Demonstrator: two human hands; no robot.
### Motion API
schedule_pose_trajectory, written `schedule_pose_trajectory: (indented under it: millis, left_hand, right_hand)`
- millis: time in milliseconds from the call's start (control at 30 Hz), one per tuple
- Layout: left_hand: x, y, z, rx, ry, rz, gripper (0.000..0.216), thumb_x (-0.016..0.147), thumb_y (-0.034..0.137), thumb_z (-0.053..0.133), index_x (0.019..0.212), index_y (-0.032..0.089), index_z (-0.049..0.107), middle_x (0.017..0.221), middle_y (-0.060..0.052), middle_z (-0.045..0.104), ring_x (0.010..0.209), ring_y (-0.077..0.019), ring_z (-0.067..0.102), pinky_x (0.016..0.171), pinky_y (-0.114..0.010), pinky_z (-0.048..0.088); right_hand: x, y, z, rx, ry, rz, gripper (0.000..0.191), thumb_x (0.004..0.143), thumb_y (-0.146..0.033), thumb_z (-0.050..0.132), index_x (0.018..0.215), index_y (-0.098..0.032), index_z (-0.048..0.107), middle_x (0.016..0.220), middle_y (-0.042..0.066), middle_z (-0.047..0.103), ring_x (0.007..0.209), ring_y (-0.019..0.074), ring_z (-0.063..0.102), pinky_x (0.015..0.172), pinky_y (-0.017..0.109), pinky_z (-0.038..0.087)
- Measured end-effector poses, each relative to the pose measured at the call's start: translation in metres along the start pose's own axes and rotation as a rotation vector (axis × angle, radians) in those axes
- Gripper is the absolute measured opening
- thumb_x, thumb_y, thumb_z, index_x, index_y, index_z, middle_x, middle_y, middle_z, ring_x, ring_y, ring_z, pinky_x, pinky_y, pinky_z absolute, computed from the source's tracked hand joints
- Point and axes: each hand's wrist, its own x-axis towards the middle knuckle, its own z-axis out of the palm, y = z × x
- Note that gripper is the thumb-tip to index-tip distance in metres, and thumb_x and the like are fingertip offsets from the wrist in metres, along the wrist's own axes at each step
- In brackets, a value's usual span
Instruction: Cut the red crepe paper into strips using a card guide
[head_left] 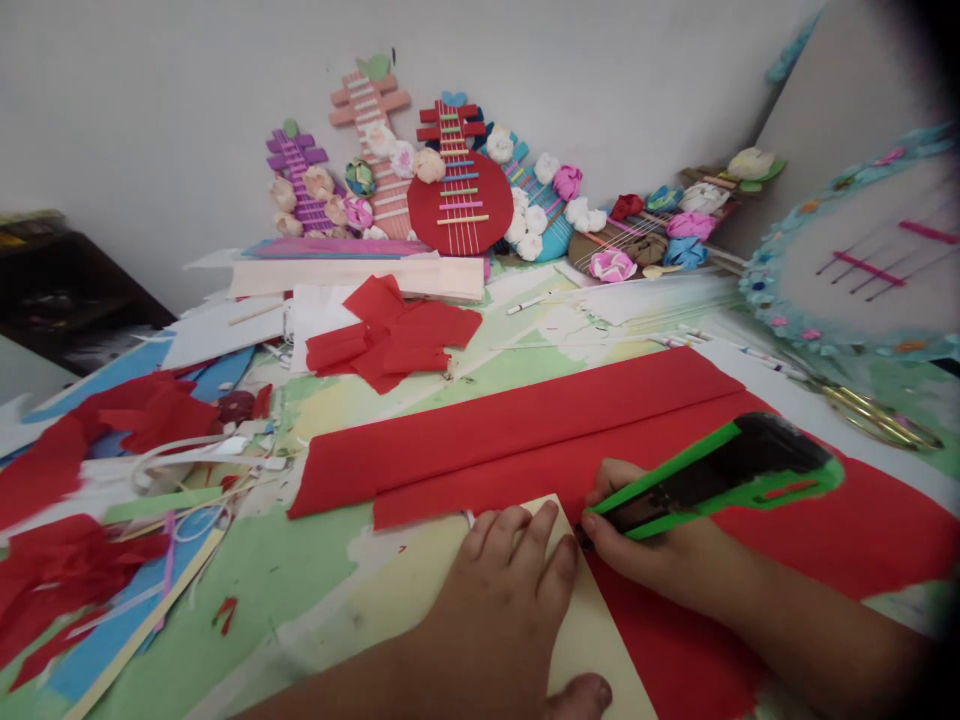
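My left hand (pixel 502 600) lies flat, fingers stretched, on a pale cream sheet of card (pixel 405 600). The card rests over a large piece of red paper (pixel 795 520). My right hand (pixel 660 555) is closed around a green and black utility knife (pixel 712 475). Its tip points down at the card's right edge, close to my left fingers; the blade itself is too dark to make out. Just beyond both hands, a long folded strip of red paper (pixel 510 420) lies across the table.
Crumpled red paper (pixel 397 335) lies further back. Red scraps (pixel 75 570), a white cable (pixel 202 445) and thin strips clutter the left side. Scissors (pixel 877 415) lie at right. Paper lute-shaped crafts (pixel 461 205) lean on the wall, and a flower-edged one (pixel 862 260) stands at right.
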Motion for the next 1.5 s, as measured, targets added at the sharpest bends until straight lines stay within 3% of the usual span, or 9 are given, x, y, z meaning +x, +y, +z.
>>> schedule_pose_trajectory:
  millis: [167, 400, 767, 1033, 1200, 1500]
  left_hand:
    - [-0.0002, 0.0016, 0.0006, -0.014, -0.012, -0.024, 0.071, 0.074, 0.058, 0.041, 0.128, 0.011, 0.034, 0.136, -0.016, 0.023, 0.118, -0.0366, 0.027, 0.092, -0.052, 0.024]
    - [0.0008, 0.0036, -0.0024, -0.032, -0.025, -0.044, 0.073, 0.075, 0.061, 0.036, 0.128, 0.011, 0.035, 0.136, -0.016, 0.023, 0.118, -0.0371, 0.026, 0.092, -0.053, 0.024]
    - [-0.0001, 0.0026, -0.0026, -0.03, -0.001, -0.035, 0.072, 0.076, 0.061, 0.035, 0.128, 0.011, 0.035, 0.135, -0.016, 0.025, 0.117, -0.0359, 0.027, 0.092, -0.052, 0.025]
    - [-0.0002, 0.0035, -0.0033, -0.037, -0.014, -0.04, 0.072, 0.076, 0.061, 0.036, 0.128, 0.012, 0.035, 0.135, -0.015, 0.026, 0.117, -0.0354, 0.027, 0.093, -0.052, 0.024]
    - [-0.0012, 0.0029, -0.0011, -0.023, -0.007, -0.046, 0.073, 0.075, 0.061, 0.037, 0.129, 0.013, 0.034, 0.136, -0.014, 0.024, 0.118, -0.0354, 0.027, 0.093, -0.052, 0.023]
    - [-0.0013, 0.0027, -0.0015, -0.034, -0.01, -0.049, 0.072, 0.076, 0.062, 0.034, 0.129, 0.013, 0.033, 0.136, -0.014, 0.024, 0.119, -0.0344, 0.026, 0.094, -0.05, 0.023]
  right_hand:
    - [0.002, 0.0015, -0.0002, 0.014, 0.105, -0.039, 0.012, 0.074, -0.023, 0.049, 0.066, -0.021, 0.04, 0.057, -0.004, 0.046, 0.053, 0.0102, 0.047, 0.048, 0.022, 0.04]
    - [-0.0012, 0.0031, -0.0021, 0.073, 0.042, -0.005, 0.013, 0.075, -0.024, 0.048, 0.066, -0.02, 0.04, 0.059, -0.002, 0.049, 0.056, 0.0116, 0.049, 0.05, 0.024, 0.042]
    - [-0.0003, -0.0026, -0.0006, -0.026, -0.034, -0.041, 0.015, 0.074, -0.022, 0.047, 0.064, -0.021, 0.036, 0.055, -0.005, 0.041, 0.05, 0.009, 0.044, 0.046, 0.021, 0.037]
    - [-0.0001, -0.0023, -0.0005, 0.007, -0.031, -0.052, 0.016, 0.073, -0.022, 0.049, 0.064, -0.021, 0.036, 0.054, -0.006, 0.04, 0.049, 0.0086, 0.042, 0.044, 0.02, 0.035]
    - [0.001, -0.0012, -0.0013, 0.051, 0.048, -0.027, 0.017, 0.072, -0.024, 0.049, 0.062, -0.021, 0.035, 0.054, -0.005, 0.042, 0.051, 0.0096, 0.044, 0.046, 0.021, 0.038]
    - [-0.0006, -0.0024, 0.0009, -0.027, -0.019, -0.037, 0.015, 0.075, -0.024, 0.047, 0.065, -0.021, 0.037, 0.055, -0.006, 0.041, 0.05, 0.0088, 0.044, 0.046, 0.021, 0.036]
